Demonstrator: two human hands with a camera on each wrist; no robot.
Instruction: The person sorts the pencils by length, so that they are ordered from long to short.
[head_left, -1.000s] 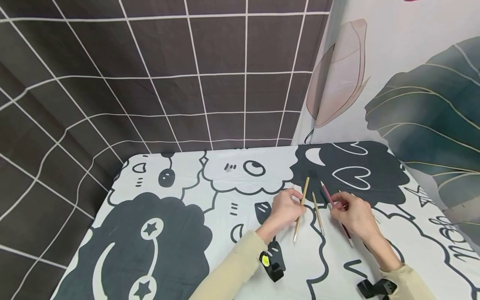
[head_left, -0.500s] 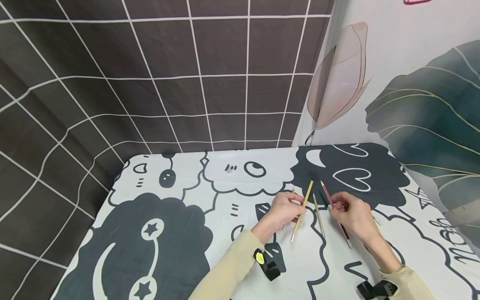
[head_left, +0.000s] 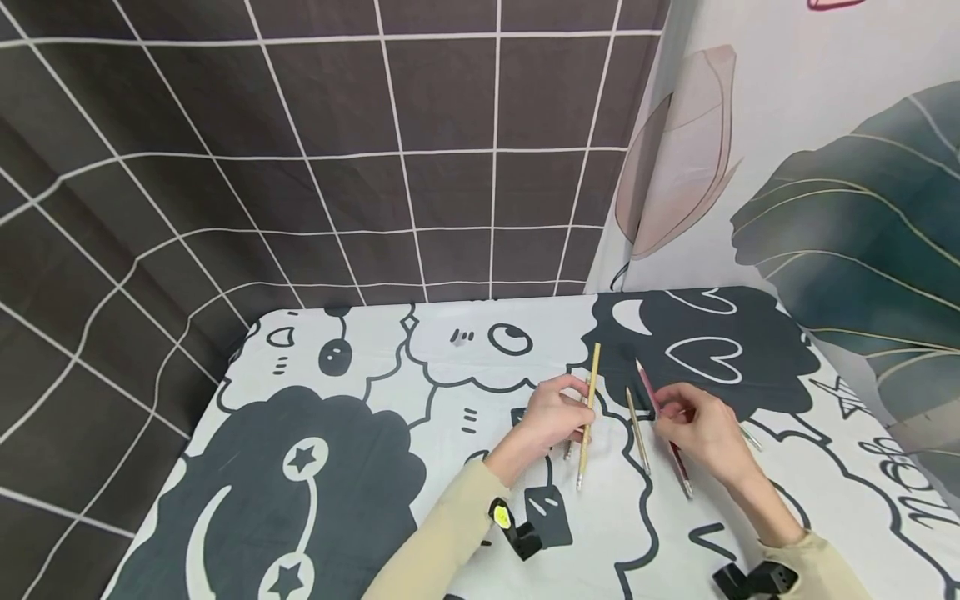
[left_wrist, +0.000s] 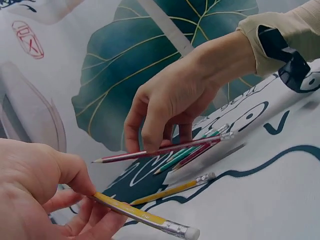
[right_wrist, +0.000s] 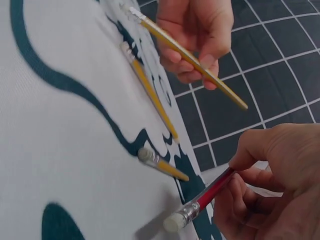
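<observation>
At left, the left hand (head_left: 553,417) pinches a slim yellow pencil (head_left: 591,392) with a white eraser above a white cloth (head_left: 570,575) printed with dark cloud shapes, a second yellow pencil (right_wrist: 152,95) lying near that hand. Between the hands, a third yellow pencil (head_left: 637,429) lies on the cloth, eraser towards the person. At right, the right hand (head_left: 701,429) pinches a sharpened dark red pencil (right_wrist: 216,189), with a green pencil (left_wrist: 172,161) and another dark red pencil (left_wrist: 196,156) lying near it.

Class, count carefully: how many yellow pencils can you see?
3. One yellow pencil is in the left hand; a second pencil lies on the cloth beside that hand; a third pencil lies between it and the right hand. Others may be hidden.
</observation>
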